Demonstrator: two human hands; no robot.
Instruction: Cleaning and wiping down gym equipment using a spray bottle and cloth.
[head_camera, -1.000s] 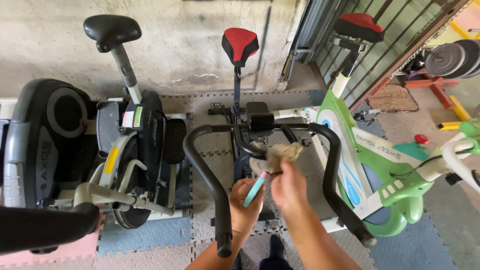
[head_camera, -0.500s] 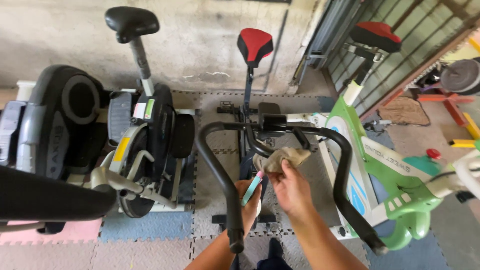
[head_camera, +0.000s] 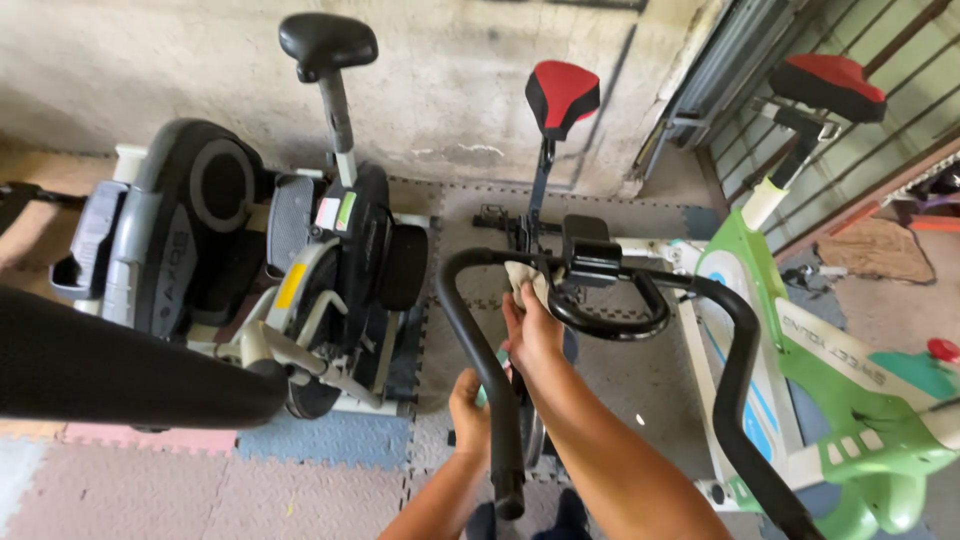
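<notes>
I look down on a black exercise bike with curved black handlebars (head_camera: 480, 340). My right hand (head_camera: 530, 325) presses a beige cloth (head_camera: 525, 278) against the handlebar near the black console (head_camera: 592, 255). Lower down, behind the left bar, my left hand (head_camera: 470, 400) is closed around a teal object (head_camera: 484, 392), most of it hidden. The bike's red and black saddle (head_camera: 562, 92) stands beyond the console.
A grey and black exercise machine (head_camera: 230, 250) with a black saddle (head_camera: 327, 40) stands to the left. A green and white bike (head_camera: 830, 370) with a red saddle (head_camera: 830, 80) stands to the right. A thick black bar (head_camera: 120, 370) crosses the lower left. Foam mats cover the floor.
My right hand has moved the cloth forward and left along the handlebar toward the console. My left hand has sunk lower behind the left bar. The camera view has shifted.
</notes>
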